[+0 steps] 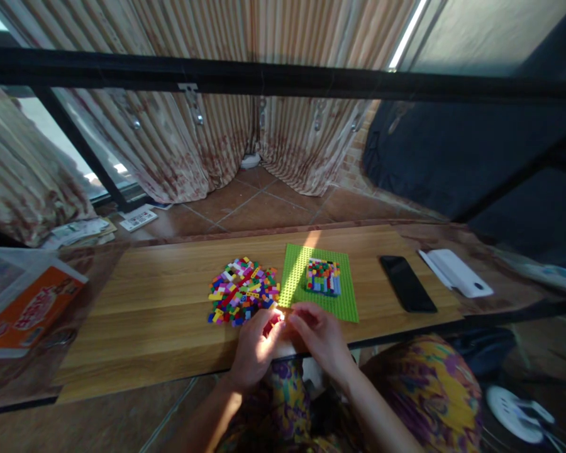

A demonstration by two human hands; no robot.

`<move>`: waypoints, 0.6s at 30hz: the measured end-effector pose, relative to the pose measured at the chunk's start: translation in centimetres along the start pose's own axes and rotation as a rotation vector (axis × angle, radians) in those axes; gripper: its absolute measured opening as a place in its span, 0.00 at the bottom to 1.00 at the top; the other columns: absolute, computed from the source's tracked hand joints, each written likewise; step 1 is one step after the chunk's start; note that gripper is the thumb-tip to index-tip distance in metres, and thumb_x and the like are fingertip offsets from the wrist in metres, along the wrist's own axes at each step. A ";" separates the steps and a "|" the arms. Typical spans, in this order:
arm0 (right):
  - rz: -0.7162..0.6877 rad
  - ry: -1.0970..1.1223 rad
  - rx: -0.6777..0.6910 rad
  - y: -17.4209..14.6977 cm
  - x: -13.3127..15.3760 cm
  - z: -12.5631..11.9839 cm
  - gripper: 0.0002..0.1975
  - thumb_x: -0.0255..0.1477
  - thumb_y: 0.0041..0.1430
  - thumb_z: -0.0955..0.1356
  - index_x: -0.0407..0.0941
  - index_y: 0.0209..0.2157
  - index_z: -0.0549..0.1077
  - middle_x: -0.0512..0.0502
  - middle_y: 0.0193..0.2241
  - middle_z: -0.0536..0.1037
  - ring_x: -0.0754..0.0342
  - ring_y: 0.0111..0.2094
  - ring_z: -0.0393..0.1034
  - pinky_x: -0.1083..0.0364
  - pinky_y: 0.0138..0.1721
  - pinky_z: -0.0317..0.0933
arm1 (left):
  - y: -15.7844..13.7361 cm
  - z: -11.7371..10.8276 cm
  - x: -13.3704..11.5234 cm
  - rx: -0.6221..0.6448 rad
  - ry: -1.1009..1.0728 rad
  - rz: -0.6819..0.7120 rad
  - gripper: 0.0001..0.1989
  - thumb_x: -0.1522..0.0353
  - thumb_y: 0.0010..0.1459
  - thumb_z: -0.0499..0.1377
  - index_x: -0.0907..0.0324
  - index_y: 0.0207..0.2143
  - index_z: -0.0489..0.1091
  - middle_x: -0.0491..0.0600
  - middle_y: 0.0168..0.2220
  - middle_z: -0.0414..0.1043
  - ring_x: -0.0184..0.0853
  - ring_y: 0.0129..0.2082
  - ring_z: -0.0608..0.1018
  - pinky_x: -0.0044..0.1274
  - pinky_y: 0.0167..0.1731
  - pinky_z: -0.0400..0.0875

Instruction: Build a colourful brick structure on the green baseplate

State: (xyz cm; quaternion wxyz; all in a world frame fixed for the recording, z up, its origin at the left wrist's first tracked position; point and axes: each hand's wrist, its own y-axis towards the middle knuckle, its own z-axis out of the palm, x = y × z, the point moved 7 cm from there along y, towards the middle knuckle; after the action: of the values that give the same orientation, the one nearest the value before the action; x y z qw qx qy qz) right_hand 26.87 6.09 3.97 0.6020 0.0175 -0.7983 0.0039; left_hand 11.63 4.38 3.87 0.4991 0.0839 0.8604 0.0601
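My left hand [256, 346] is closed at the table's front edge, fingers curled around a small toy brick [281, 316] that looks white in the strong sunlight. Beside it, my right hand [321, 336] has thumb and fingers drawn together, their tips close to the left fingertips; what they hold, if anything, is hidden. Just beyond the left hand lies a heap of colourful toy bricks [243, 289]. A green studded baseplate [290, 270] lies beyond the right hand. On it stands a compact block built of many-coloured bricks [323, 277].
A black phone [407, 283] lies on the wooden table [165, 302], with a white case-like object [455, 272] farther right. At far left stands a clear plastic box [28, 302] with an orange label. A dark metal bar [283, 78] crosses in front of the curtains.
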 end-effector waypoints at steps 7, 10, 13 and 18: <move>0.094 0.057 0.031 -0.8 -0.1 2.8 0.08 0.34 0.55 0.68 0.45 0.34 0.76 0.49 0.29 0.79 0.53 0.29 0.72 0.56 0.31 0.64 | -0.2 0.0 0.2 -0.011 -0.026 0.020 0.07 0.71 0.59 0.53 0.58 0.37 0.71 0.48 0.33 0.75 0.33 0.31 0.76 0.23 0.33 0.71; 0.146 0.152 0.007 -0.8 -0.4 3.1 0.08 0.34 0.54 0.69 0.45 0.32 0.76 0.49 0.29 0.80 0.53 0.29 0.73 0.56 0.31 0.65 | -0.2 0.1 0.2 -0.012 -0.009 0.024 0.07 0.71 0.60 0.53 0.58 0.37 0.70 0.48 0.32 0.74 0.33 0.31 0.76 0.23 0.32 0.71; 0.163 0.225 -0.027 -0.7 -0.8 3.0 0.08 0.34 0.53 0.69 0.45 0.31 0.76 0.48 0.28 0.80 0.53 0.29 0.73 0.56 0.31 0.66 | -0.2 0.2 0.0 0.001 0.014 0.024 0.06 0.69 0.60 0.54 0.58 0.36 0.71 0.47 0.30 0.74 0.31 0.29 0.75 0.22 0.30 0.70; 0.081 0.191 -0.191 -0.1 -1.4 -0.3 0.11 0.37 0.53 0.69 0.45 0.33 0.76 0.45 0.31 0.80 0.52 0.33 0.74 0.53 0.36 0.67 | -0.3 -0.1 0.0 -0.075 0.018 0.026 0.07 0.67 0.61 0.55 0.58 0.40 0.71 0.48 0.33 0.75 0.31 0.30 0.76 0.23 0.32 0.72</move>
State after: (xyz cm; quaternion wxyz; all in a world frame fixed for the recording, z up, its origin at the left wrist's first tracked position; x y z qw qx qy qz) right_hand 27.51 6.06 2.70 0.6735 -0.0725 -0.7342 -0.0465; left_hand 11.50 4.06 3.89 0.4934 0.0758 0.8608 0.0995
